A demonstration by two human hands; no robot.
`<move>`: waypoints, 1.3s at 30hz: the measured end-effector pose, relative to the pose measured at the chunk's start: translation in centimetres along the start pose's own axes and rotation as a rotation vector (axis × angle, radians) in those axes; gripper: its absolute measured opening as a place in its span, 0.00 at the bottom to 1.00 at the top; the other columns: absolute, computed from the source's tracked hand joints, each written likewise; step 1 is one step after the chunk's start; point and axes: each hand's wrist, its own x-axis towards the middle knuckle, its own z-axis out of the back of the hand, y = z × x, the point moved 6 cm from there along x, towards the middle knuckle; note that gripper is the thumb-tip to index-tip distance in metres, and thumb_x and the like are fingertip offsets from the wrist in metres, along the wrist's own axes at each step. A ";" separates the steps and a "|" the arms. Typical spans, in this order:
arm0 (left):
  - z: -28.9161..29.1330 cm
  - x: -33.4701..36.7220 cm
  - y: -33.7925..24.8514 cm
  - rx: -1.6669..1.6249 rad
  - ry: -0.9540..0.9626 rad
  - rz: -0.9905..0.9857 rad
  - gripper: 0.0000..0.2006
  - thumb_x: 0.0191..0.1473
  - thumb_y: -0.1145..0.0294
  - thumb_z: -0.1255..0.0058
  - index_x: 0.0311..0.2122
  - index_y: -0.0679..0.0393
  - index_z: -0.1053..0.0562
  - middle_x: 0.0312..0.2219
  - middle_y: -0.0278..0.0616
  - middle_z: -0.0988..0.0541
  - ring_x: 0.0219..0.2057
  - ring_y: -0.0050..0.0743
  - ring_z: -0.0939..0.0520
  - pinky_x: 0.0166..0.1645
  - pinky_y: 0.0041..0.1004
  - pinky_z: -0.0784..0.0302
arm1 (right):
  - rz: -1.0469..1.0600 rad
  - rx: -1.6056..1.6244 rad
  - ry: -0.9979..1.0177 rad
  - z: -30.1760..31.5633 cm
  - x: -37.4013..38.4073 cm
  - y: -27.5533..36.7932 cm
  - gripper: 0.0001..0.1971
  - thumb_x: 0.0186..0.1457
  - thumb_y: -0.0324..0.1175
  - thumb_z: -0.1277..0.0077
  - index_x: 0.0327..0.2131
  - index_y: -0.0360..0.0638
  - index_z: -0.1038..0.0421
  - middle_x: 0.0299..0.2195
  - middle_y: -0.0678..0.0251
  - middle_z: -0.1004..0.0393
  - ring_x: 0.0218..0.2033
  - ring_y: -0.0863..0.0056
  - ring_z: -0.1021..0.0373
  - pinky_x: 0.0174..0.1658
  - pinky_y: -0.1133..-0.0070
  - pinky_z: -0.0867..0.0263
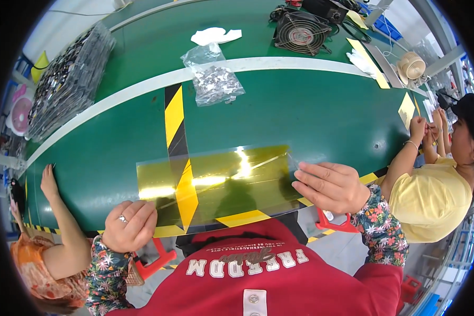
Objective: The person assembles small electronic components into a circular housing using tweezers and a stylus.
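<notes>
a transparent yellow rectangular plastic sheet (226, 187) lies near on the green table (326, 110), long axis left to right, right end slightly farther. the right hand (332, 187) pinches that end; the left hand's (130, 226) fingers curl together by the near left corner, pinch or not i cannot tell.

Brt scene w/ hard glare on yellow film (226, 187), fisheye bend nr dark edges

The table (279, 110) is green, the sheet (221, 192) yellow, the tape (175, 113) striped yellow and black, the apron (300, 284) red, the sleeves (380, 231) dark with multicoloured flowers, the small fan (411, 65) beige.
</notes>
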 end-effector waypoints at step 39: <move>-1.6 0.3 0.0 -0.049 0.084 -0.004 0.10 0.36 0.79 0.48 0.29 0.64 0.31 0.33 0.46 0.25 0.33 0.39 0.21 0.32 0.29 0.23 | -0.057 0.016 0.056 -1.5 -0.1 -0.2 0.11 0.40 0.25 0.50 0.32 0.39 0.27 0.37 0.61 0.28 0.41 0.64 0.29 0.36 0.75 0.27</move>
